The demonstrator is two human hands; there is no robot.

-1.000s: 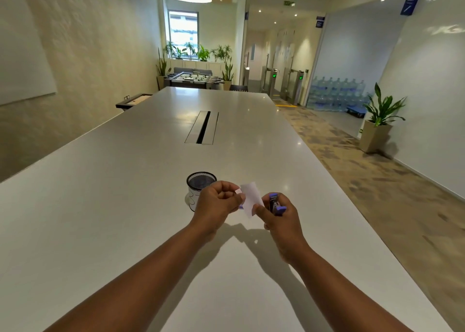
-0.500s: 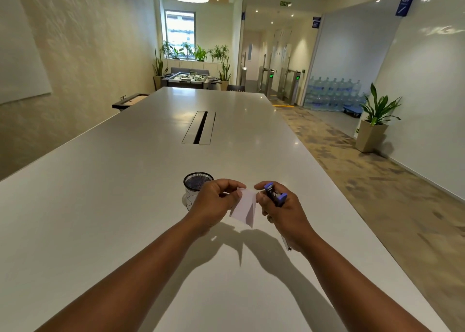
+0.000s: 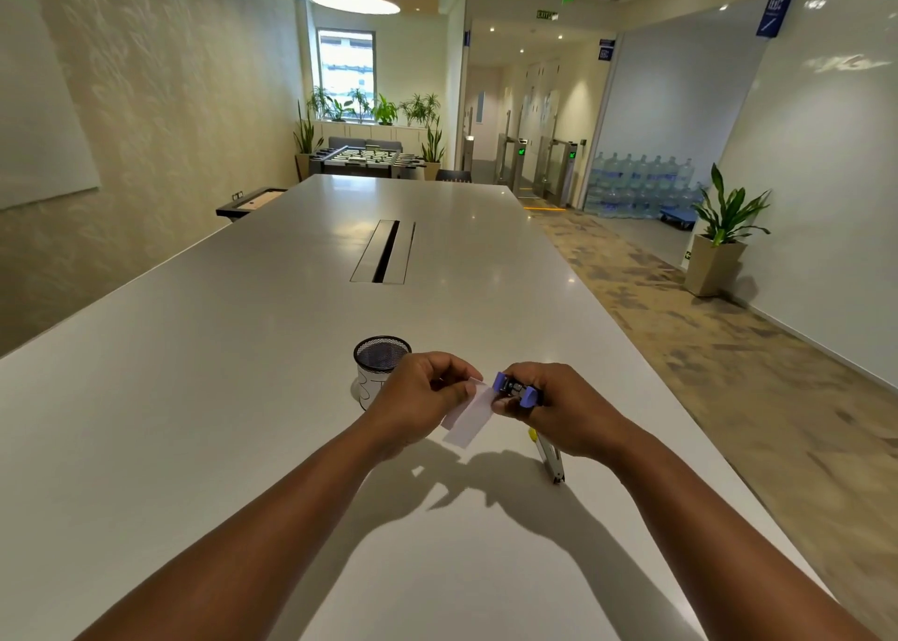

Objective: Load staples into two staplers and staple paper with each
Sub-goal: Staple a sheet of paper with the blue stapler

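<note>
On the long white table (image 3: 204,397), the first thing from the left is a black wire-mesh cup (image 3: 381,363) with a white paper band around its lower part. It stands just behind the left hand (image 3: 418,400), and this hand covers its lower right side. What is inside the cup, I cannot tell.

The left hand has its fingers curled and pinches the upper left edge of a small white slip of paper (image 3: 467,417). The paper hangs tilted between both hands, above the table and its own shadow.

The right hand (image 3: 559,409) grips a small purple and black stapler (image 3: 515,390), with the fingers closed around it. The mouth of the stapler is at the upper right edge of the paper, and the thumb touches the paper there. The palm hides most of the stapler body.

Below the right hand, a slim silver stapler with a yellow tip (image 3: 548,455) lies on the table; its far end is hidden by the hand.
</note>
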